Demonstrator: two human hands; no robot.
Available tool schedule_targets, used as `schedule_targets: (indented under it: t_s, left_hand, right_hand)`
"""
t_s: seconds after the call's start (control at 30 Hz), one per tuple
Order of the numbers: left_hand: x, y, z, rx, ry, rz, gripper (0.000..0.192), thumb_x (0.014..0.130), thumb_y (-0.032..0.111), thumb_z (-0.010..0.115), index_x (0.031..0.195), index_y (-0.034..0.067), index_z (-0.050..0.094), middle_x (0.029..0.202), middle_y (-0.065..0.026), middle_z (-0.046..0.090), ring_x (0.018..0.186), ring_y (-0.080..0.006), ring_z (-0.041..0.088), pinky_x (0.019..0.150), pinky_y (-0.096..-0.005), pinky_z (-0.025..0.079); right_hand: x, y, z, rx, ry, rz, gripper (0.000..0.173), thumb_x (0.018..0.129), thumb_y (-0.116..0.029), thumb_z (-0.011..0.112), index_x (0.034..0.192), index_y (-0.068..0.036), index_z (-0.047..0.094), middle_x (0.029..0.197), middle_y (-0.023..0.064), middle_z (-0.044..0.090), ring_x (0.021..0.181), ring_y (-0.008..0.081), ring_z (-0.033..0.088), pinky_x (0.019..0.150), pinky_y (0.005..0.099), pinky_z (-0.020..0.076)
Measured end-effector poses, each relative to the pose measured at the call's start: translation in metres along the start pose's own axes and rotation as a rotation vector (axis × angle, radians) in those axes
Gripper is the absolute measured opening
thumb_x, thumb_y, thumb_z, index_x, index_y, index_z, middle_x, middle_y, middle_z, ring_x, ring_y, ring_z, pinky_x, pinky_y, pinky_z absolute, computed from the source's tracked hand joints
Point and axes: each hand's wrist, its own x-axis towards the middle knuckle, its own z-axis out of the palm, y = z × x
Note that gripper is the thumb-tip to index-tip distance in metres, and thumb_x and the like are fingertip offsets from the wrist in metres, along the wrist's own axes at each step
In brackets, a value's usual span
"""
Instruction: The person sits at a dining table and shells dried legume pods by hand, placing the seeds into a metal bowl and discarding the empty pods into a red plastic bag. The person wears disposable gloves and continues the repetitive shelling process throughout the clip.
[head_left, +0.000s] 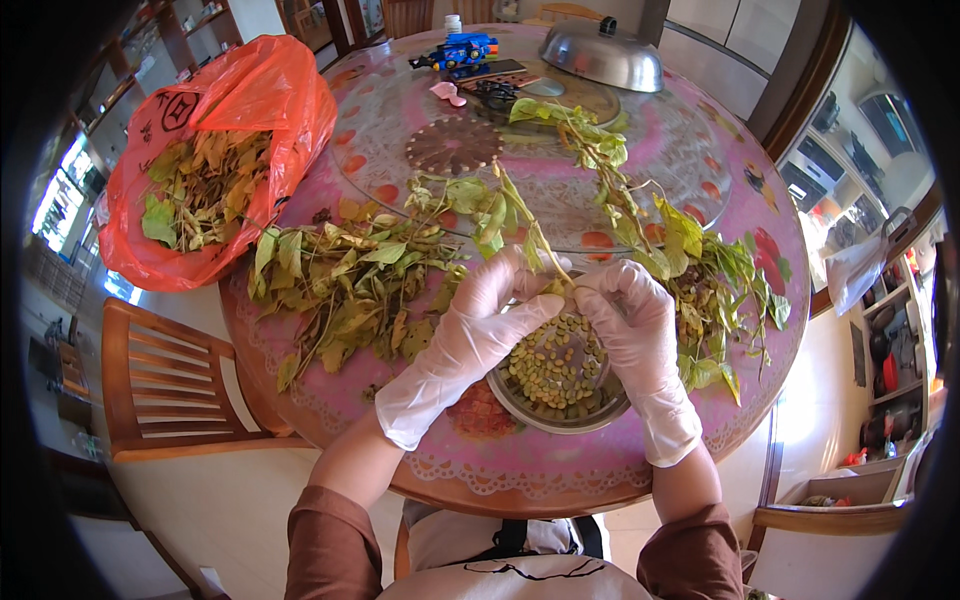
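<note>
My left hand and my right hand, both in thin white gloves, meet above a round metal bowl. Between their fingertips they grip a soybean stalk with leaves and pods, which points away from me. Loose green beans lie in the bowl; its far part is hidden by my hands. A heap of leafy bean plants lies left of my left hand. More bean plants lie right of my right hand, with a long stalk stretching toward the far side.
A red plastic bag of yellowed leaves stands at the table's left edge. On the round table are a brown trivet, a pink object, a blue toy, a white bottle and a metal lid. A wooden chair stands left.
</note>
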Motion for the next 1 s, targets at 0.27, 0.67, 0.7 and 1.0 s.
schedule_targets:
  t_s: [0.27,0.67,0.7,1.0]
  left_hand:
    - [0.0,-0.005,-0.007,-0.03,0.042,-0.011,0.028,0.082,0.0,0.065,0.109,0.003,0.057,0.102,-0.0026,0.063,0.096,-0.01,0.056,0.088,-0.0265,0.044]
    - [0.0,0.008,-0.006,0.032,0.347,0.173,0.021,0.081,0.017,0.072,0.07,0.004,0.059,0.066,0.0035,0.059,0.065,-0.0046,0.054,0.059,-0.0208,0.045]
    - [0.002,0.01,-0.011,0.073,0.379,0.199,0.018,0.082,0.014,0.071,0.073,0.004,0.059,0.068,0.0031,0.058,0.066,-0.0042,0.053,0.062,-0.0201,0.045]
    - [0.006,0.005,-0.017,-0.067,0.491,0.248,0.018,0.085,0.01,0.067,0.099,0.003,0.059,0.081,0.0016,0.06,0.076,-0.0057,0.054,0.073,-0.021,0.046]
  right_hand:
    - [0.001,0.001,0.001,-0.121,-0.032,-0.111,0.006,0.078,0.0,0.067,0.083,-0.002,0.063,0.078,0.0021,0.057,0.07,0.01,0.053,0.066,0.0245,0.045]
    - [0.004,-0.001,-0.007,-0.045,0.07,-0.054,0.004,0.081,0.001,0.065,0.082,-0.002,0.062,0.079,0.0015,0.058,0.071,0.008,0.054,0.067,0.0232,0.0454]
    - [0.004,-0.001,-0.007,-0.044,0.076,-0.057,0.004,0.081,0.001,0.065,0.082,-0.002,0.062,0.079,0.0015,0.058,0.072,0.0078,0.054,0.067,0.0232,0.0454]
    - [0.001,0.001,-0.002,-0.056,-0.036,-0.12,0.006,0.08,0.001,0.065,0.083,-0.002,0.062,0.079,0.0007,0.058,0.073,0.0081,0.054,0.069,0.0229,0.0454]
